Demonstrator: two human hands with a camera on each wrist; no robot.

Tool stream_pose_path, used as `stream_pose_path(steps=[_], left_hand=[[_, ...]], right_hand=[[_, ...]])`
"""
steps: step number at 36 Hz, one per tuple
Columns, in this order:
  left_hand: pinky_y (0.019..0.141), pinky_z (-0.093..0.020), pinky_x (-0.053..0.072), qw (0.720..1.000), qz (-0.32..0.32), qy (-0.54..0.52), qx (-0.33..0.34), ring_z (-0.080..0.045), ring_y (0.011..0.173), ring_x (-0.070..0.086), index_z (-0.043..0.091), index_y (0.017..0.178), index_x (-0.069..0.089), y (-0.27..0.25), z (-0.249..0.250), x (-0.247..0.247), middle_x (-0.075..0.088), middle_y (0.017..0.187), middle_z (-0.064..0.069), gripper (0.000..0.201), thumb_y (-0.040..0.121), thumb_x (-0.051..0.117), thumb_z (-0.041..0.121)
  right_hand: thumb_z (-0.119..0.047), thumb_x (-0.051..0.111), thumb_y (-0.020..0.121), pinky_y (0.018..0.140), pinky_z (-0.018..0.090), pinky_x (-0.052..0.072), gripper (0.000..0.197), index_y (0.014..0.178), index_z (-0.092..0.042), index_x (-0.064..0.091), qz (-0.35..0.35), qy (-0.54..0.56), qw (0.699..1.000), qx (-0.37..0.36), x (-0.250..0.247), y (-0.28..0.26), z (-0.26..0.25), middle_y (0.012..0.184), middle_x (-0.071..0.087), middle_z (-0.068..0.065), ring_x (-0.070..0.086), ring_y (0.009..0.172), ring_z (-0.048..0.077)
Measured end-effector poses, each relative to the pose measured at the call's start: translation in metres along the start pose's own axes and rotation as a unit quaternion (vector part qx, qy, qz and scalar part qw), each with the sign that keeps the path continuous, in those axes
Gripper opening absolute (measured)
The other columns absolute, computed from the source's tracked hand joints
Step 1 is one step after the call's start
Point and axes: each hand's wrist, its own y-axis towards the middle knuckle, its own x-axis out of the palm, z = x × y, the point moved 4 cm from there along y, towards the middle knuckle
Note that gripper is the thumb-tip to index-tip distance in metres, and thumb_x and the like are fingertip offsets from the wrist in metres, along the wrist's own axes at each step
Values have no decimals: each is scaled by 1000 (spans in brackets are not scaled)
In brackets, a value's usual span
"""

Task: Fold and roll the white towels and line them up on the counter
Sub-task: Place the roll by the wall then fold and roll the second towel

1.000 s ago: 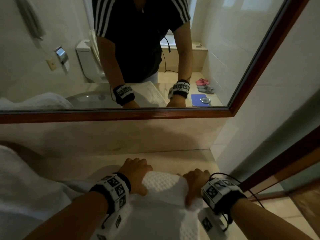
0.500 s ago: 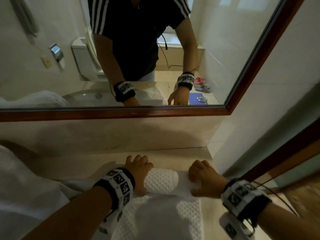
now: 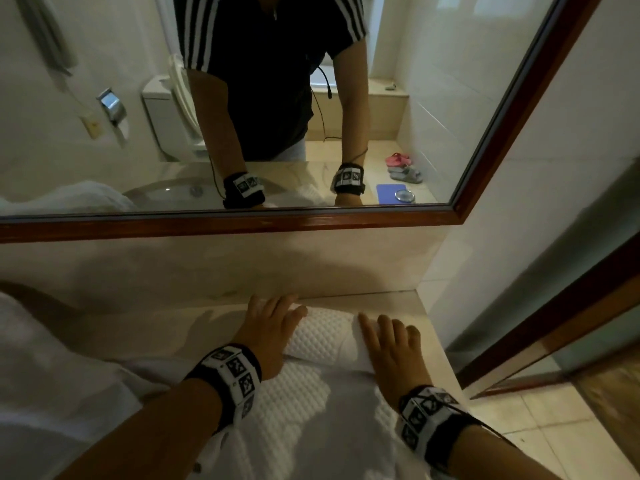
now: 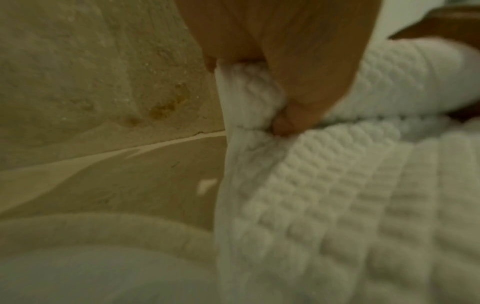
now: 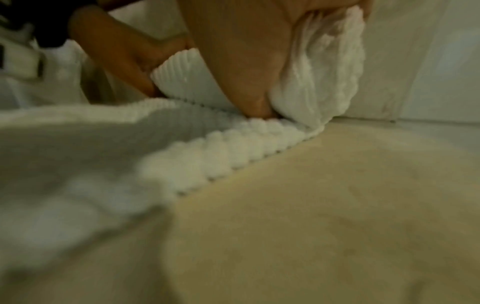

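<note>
A white waffle-weave towel (image 3: 294, 410) lies flat on the beige counter (image 3: 214, 317), its far end wound into a roll (image 3: 325, 336) close to the backsplash. My left hand (image 3: 273, 320) lies over the roll's left end with fingers stretched forward. My right hand (image 3: 388, 337) presses on the right end, fingers straight. The left wrist view shows the left hand (image 4: 298, 51) over the roll (image 4: 402, 78), thumb at its near crease. The right wrist view shows the right hand (image 5: 246, 61) on the roll (image 5: 324, 72), thumb at its base.
More white towelling (image 3: 41, 375) is heaped at the left of the counter. The backsplash (image 3: 242, 265) and a wood-framed mirror (image 3: 242, 223) rise just behind the roll. The counter ends at the right wall, beside a wooden door frame (image 3: 554, 323).
Both hands went from curled grips on the roll to flat, stretched fingers on top of it. The roll has moved farther from me toward the backsplash.
</note>
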Motion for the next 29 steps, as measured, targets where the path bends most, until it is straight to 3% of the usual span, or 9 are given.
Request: stream_pose_path(steps=[3, 5, 7, 9, 12, 14, 18, 22, 29], left_hand=[[112, -62, -1, 995, -69, -74, -3, -20, 145, 8, 26, 139, 22, 0, -1, -5, 9, 156, 1, 78, 74, 56, 54], [113, -59, 2, 985, -110, -133, -9, -18, 141, 20, 27, 132, 27, 1, -2, -13, 25, 150, 2, 67, 77, 57, 49], [114, -56, 5, 975, -140, -172, -17, -19, 137, 29, 28, 134, 25, 2, -3, -18, 34, 145, 3, 68, 77, 60, 41], [116, -53, 7, 973, -150, -177, -7, -20, 140, 25, 31, 142, 20, 3, -2, -19, 30, 148, 3, 78, 77, 62, 35], [115, -44, 15, 979, -121, -163, 25, -19, 140, 21, 33, 142, 26, 0, 2, -18, 30, 146, 5, 73, 78, 62, 32], [113, -42, 21, 980, -104, -166, 29, -18, 136, 23, 32, 138, 33, -3, 1, -17, 34, 141, 5, 68, 78, 62, 31], [105, -45, 30, 987, -104, -123, 25, -20, 131, 27, 33, 135, 34, -7, 0, -18, 35, 135, 5, 69, 73, 65, 37], [100, -45, 31, 984, -149, -97, 4, -23, 125, 31, 29, 135, 33, -4, 5, -23, 36, 131, 2, 81, 66, 71, 47], [97, -44, 41, 962, -172, -205, -49, -23, 120, 40, 31, 132, 24, 0, 2, -17, 39, 135, 0, 90, 61, 77, 45]], right_hand=[[-47, 74, 44, 103, 47, 28, 111, 141, -21, 27, -31, 47, 998, -27, -1, -18, -1, 125, 43, 4, 49, 109, 30], [-52, 59, 65, 110, 39, 24, 88, 142, -29, 22, -82, 122, 988, -53, -15, -22, 0, 130, 34, -3, 38, 119, 23], [-52, 58, 74, 102, 31, 37, 68, 134, -35, 31, -137, 212, 966, -51, -29, -17, 6, 121, 42, -8, 42, 107, 13], [-52, 69, 71, 95, 28, 42, 72, 132, -38, 34, -197, 279, 940, -27, -29, -9, 16, 111, 46, -9, 44, 99, 9], [-54, 79, 57, 104, 36, 40, 93, 136, -36, 33, -314, 259, 913, 4, -11, -9, 10, 123, 46, -6, 45, 117, 16], [-51, 78, 48, 99, 36, 46, 88, 126, -30, 44, -346, 249, 904, 17, -1, -14, -1, 125, 51, -2, 51, 118, 21], [-31, 78, 60, 91, 35, 51, 66, 118, -26, 46, -317, 268, 909, 36, -3, -16, -2, 118, 57, 1, 55, 109, 22], [-25, 76, 62, 95, 37, 47, 75, 128, -28, 41, -242, 197, 950, -17, -16, 3, 16, 120, 50, 4, 51, 112, 26], [-23, 66, 74, 87, 40, 48, 65, 131, -33, 37, -46, 125, 991, 2, -22, 5, 30, 123, 39, 1, 41, 111, 26]])
